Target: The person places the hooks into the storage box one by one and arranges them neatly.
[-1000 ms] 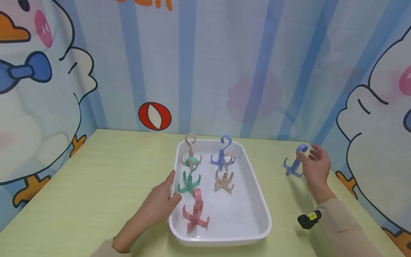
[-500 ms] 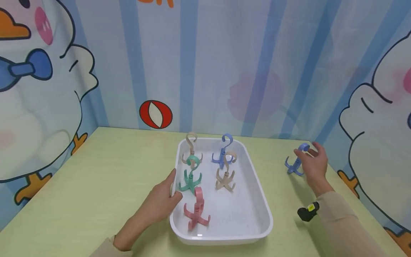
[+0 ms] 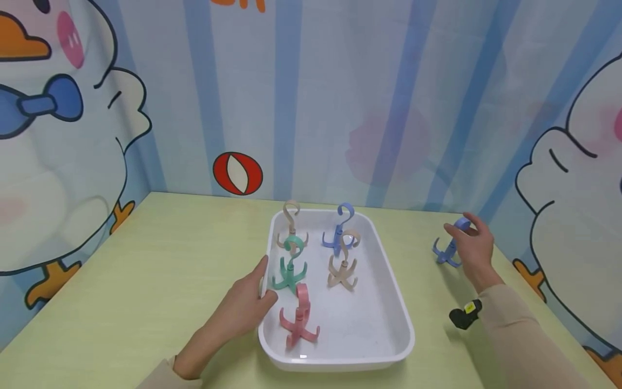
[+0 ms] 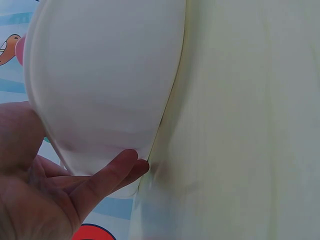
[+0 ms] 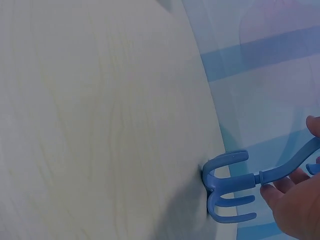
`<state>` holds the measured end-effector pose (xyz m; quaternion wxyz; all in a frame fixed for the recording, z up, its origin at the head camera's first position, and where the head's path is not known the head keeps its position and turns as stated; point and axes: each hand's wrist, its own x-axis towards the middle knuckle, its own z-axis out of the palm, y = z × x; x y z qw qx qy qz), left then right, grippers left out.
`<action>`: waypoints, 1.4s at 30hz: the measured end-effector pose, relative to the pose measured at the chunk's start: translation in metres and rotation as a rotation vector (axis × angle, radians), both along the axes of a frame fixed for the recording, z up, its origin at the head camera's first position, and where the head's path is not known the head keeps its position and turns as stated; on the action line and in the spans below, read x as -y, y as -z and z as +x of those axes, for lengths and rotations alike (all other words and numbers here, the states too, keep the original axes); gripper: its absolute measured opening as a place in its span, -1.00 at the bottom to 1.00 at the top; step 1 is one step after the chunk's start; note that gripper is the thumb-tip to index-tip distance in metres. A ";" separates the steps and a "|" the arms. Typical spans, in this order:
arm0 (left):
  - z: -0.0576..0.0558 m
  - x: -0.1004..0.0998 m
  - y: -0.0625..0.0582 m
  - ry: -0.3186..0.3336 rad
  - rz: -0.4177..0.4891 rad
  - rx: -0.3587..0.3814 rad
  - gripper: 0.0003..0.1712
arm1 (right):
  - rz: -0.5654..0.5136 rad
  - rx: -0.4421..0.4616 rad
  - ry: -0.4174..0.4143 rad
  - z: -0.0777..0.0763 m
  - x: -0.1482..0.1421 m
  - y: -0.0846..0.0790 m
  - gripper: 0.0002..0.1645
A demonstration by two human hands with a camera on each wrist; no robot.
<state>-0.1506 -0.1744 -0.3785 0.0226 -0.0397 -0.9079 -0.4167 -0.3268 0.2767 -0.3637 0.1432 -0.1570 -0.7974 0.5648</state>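
My left hand (image 3: 243, 308) holds the left wall of a white plastic tray (image 3: 405, 324), thumb at the rim and fingers along the outside. In the tray stand several hook hangers with upturned prongs: a green hook hanger (image 3: 290, 275), a pink one, a blue one at the back and two beige ones. Away to the right, a second blue hook hanger (image 3: 446, 254) stands upright on the table. Around its curved hook are the thumb and fingers of my right hand (image 3: 476, 248). In the right wrist view the fingertips lie against the blue hanger's stem (image 5: 285, 170), its prongs pointing up.
The pale yellow-green table (image 3: 146, 281) ends at a striped blue curtain (image 3: 320, 108) behind the tray. Curtain panels printed with cartoon birds rise at both sides. A small black device (image 3: 465, 314) hangs at the right cuff.
My right hand has shifted slightly left, its thumb and fingers now closer around the blue hanger's hook. The left hand stays on the tray, and the head view has shifted a little.
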 end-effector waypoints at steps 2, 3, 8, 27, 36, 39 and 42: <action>0.000 0.000 0.000 0.000 0.000 0.003 -0.09 | -0.002 -0.003 0.001 -0.001 -0.001 0.000 -0.14; 0.000 0.000 0.000 0.001 0.001 0.005 -0.09 | -0.007 -0.008 0.001 -0.001 -0.001 0.000 -0.17; -0.002 -0.002 0.000 -0.005 -0.001 0.014 -0.08 | -0.130 -0.059 -0.033 -0.001 -0.003 0.001 -0.33; -0.001 -0.001 0.002 0.001 -0.003 0.001 -0.08 | -0.589 -0.193 -0.469 0.021 -0.005 -0.019 -0.54; 0.001 0.000 0.000 0.013 0.003 -0.022 -0.07 | -0.570 -0.170 -0.541 0.031 0.003 -0.031 -0.51; 0.000 0.000 -0.001 0.013 0.003 -0.024 -0.07 | -0.542 -0.163 -0.564 0.034 0.007 -0.036 -0.53; 0.000 0.000 -0.001 0.006 -0.002 -0.012 -0.08 | -0.510 -0.153 -0.586 0.037 0.011 -0.041 -0.52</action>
